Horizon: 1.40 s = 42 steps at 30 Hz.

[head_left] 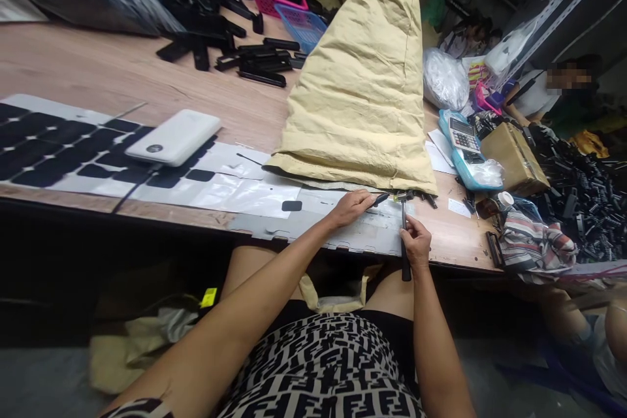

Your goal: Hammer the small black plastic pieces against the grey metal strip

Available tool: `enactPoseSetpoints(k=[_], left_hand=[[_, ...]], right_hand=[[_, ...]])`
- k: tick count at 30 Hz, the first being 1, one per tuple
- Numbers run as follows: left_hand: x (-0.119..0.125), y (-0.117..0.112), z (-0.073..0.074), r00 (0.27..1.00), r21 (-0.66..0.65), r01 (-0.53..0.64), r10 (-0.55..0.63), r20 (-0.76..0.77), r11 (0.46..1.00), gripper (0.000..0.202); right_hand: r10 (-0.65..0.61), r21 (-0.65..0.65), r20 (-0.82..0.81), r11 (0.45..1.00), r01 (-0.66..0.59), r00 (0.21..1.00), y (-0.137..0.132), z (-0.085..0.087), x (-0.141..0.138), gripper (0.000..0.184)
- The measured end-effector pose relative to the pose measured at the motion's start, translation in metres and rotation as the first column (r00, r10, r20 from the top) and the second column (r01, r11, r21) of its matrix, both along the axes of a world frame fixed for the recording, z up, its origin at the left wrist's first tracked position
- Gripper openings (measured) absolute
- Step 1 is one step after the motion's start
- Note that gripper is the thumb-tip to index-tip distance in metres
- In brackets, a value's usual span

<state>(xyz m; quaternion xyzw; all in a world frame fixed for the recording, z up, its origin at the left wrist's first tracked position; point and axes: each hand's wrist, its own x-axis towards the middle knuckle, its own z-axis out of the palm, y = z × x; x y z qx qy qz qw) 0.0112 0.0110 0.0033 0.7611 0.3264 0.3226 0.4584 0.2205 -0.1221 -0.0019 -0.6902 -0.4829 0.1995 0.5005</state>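
My right hand [416,243] is closed round the black handle of a small hammer [403,228], whose metal head rests on the table edge. My left hand [351,206] pinches a small black part [382,198] flat against a grey metal plate [313,227] at the table's front edge; the part's tip lies just left of the hammer head. A tall tan cloth sack [365,78] stands right behind both hands.
A white power bank [174,137] lies on sheets of black pads [53,153] to the left. Black parts [255,62] and pink and blue baskets [294,16] sit at the back. Calculator [463,135], cardboard box [514,157], springs and striped cloth [536,241] crowd the right; another person sits beyond.
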Motion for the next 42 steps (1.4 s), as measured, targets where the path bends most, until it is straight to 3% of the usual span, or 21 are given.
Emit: enactPoseSetpoints(k=[4,7,9,13,16,18,20,22,24,26,27,28,31,34,38,42], left_hand=[[-0.037,-0.048,0.012,0.989,-0.118,0.138,-0.132,0.059,0.983,0.035],[-0.067,-0.092,0.005,0.959,-0.276,0.279,-0.284,0.022,0.92,0.03],[-0.077,-0.116,-0.011,0.945,-0.353,0.289,-0.324,-0.043,0.89,0.027],[-0.076,-0.143,-0.06,0.916,-0.299,0.1,-0.205,-0.345,0.949,0.02],[-0.068,-0.147,-0.072,0.855,-0.262,0.034,-0.164,-0.493,0.964,0.032],[-0.063,-0.142,-0.058,0.842,-0.31,0.106,-0.251,-0.477,0.945,0.039],[-0.053,-0.129,-0.029,0.859,-0.364,0.279,-0.4,-0.318,0.888,0.032],[-0.036,-0.107,0.003,0.871,-0.343,0.4,-0.469,-0.146,0.85,0.03],[-0.009,-0.079,0.027,0.926,-0.225,0.313,-0.349,-0.142,0.923,0.031],[0.024,-0.048,0.038,0.963,-0.04,0.058,-0.066,-0.262,0.998,0.026],[0.042,-0.034,0.04,0.94,0.044,-0.064,0.075,-0.333,0.997,0.025],[0.058,-0.022,0.039,0.926,0.076,-0.122,0.141,-0.351,0.99,0.027],[0.1,0.004,0.03,0.877,0.122,-0.238,0.267,-0.4,0.964,0.029],[0.12,0.016,0.021,0.805,0.181,-0.314,0.363,-0.47,0.932,0.028],[0.109,0.022,0.017,0.81,0.189,-0.261,0.322,-0.49,0.947,0.025],[0.061,0.02,0.006,0.861,0.208,-0.156,0.236,-0.451,0.966,0.027]], right_hand=[[0.008,-0.01,0.006,1.0,-0.008,1.0,0.0,0.001,0.0,0.049],[0.016,-0.017,0.008,1.0,-0.015,1.0,-0.001,0.0,-0.001,0.049],[0.014,-0.01,0.002,1.0,-0.014,1.0,0.0,0.0,-0.001,0.049],[0.005,0.0,-0.006,1.0,-0.005,1.0,0.0,-0.001,0.0,0.049],[0.0,0.004,-0.033,1.0,0.0,0.999,-0.001,0.0,0.0,0.049],[-0.019,0.014,-0.081,1.0,0.02,0.997,-0.002,0.0,-0.001,0.048],[-0.077,0.045,-0.145,0.995,0.085,0.986,-0.003,0.0,-0.003,0.05],[-0.176,0.093,-0.205,0.976,0.198,0.963,-0.002,-0.002,-0.005,0.054],[-0.281,0.13,-0.244,0.939,0.318,0.928,0.0,-0.003,-0.006,0.058],[-0.333,0.126,-0.26,0.919,0.374,0.906,0.003,-0.004,-0.006,0.06],[-0.335,0.113,-0.261,0.921,0.373,0.905,0.003,-0.004,-0.006,0.06],[-0.323,0.097,-0.256,0.929,0.357,0.911,0.004,-0.004,-0.006,0.06],[-0.263,0.069,-0.236,0.956,0.286,0.935,0.003,-0.006,-0.003,0.058],[-0.244,0.061,-0.244,0.962,0.266,0.939,0.002,-0.008,-0.002,0.059],[-0.225,0.049,-0.229,0.969,0.242,0.947,0.001,-0.007,-0.003,0.06],[-0.189,0.053,-0.164,0.978,0.2,0.968,-0.001,-0.004,-0.004,0.057]])
